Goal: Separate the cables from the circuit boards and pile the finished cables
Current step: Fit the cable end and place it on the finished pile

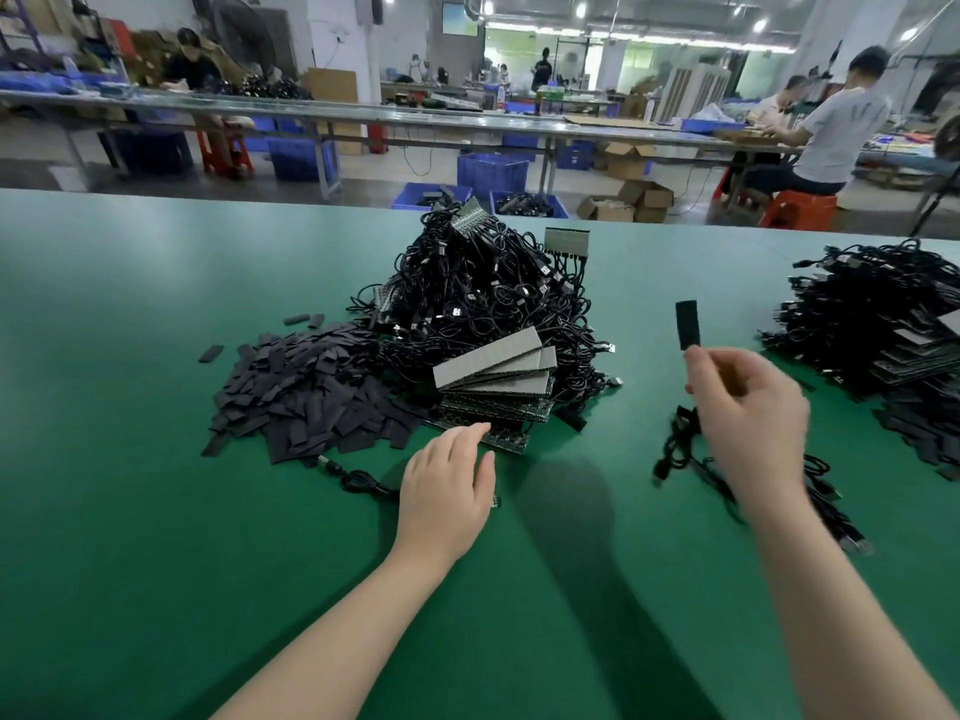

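- Cables [483,298]: black tangled heap, mid-table toward the far edge.
- Boards [493,379]: grey-topped stack fanned against the heap's near side.
- Loose cables [685,449]: small black bunch toward the table's right, near side.

Bright overhead ceiling strip lights [649,36] flood the hall and blow out to white glare at the back. The green matte tabletop [156,511] carries soft shadows beneath both forearms. The right hand [748,407] is motion-blurred; wide-angle bending curves the edges.

Matt green table mat [156,304]
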### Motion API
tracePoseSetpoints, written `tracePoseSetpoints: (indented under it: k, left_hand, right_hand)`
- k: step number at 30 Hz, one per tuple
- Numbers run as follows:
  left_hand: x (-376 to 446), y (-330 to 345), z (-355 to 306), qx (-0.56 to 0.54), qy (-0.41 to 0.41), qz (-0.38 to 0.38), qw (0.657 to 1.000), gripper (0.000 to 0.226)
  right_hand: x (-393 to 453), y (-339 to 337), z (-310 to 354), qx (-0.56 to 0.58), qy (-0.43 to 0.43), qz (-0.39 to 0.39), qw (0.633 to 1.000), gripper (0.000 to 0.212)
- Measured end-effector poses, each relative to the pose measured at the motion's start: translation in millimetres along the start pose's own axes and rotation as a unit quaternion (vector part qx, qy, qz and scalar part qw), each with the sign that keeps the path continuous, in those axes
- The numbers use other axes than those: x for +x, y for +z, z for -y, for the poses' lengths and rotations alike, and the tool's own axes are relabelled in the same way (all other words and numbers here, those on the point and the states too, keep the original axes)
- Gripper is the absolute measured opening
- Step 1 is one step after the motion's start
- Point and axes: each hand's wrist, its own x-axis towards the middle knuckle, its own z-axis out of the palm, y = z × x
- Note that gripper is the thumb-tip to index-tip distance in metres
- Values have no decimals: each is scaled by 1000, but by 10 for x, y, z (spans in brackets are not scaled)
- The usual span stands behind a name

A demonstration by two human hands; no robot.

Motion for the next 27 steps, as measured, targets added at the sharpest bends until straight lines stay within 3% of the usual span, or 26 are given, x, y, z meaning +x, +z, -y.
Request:
tracePoseSetpoints:
  k: [2, 5, 7, 9, 13, 17, 20, 24, 27]
  left_hand:
    - [-1, -2, -3, 7, 2, -4, 1000, 34]
    - [-17, -15, -10, 20, 2, -19, 1000, 29]
    - [-22, -21, -7, 32, 0, -15, 999, 29]
    - [-14, -35, 5, 19, -22, 16, 999, 33]
    - [24, -55, 47, -15, -21, 101, 995, 32]
    - [127, -59, 122, -25, 35, 232, 972, 33]
    - [133, -25, 213, 0, 91, 261, 961, 32]
    - [82, 33, 232, 26, 65, 157, 985, 27]
    - [56, 25, 221, 50, -53, 93, 993, 20]
  right_hand:
    - [353, -235, -93, -182, -9, 38, 982, 18]
    - [681, -307, -455, -437, 17, 119, 892, 23]
    - [684, -249, -755, -508, 32, 167, 844, 27]
    - [603, -194, -1033, -531, 32, 190, 825, 29]
    - [515, -81, -1220, -530, -17, 127, 838, 28]
    - [492, 227, -831, -358, -124, -22, 925, 29]
    - [329, 596, -310, -261, -246, -43, 932, 32]
    - [-161, 1209, 306, -154, -385, 43, 909, 28]
    - [-556, 1689, 519, -187, -367, 241, 879, 27]
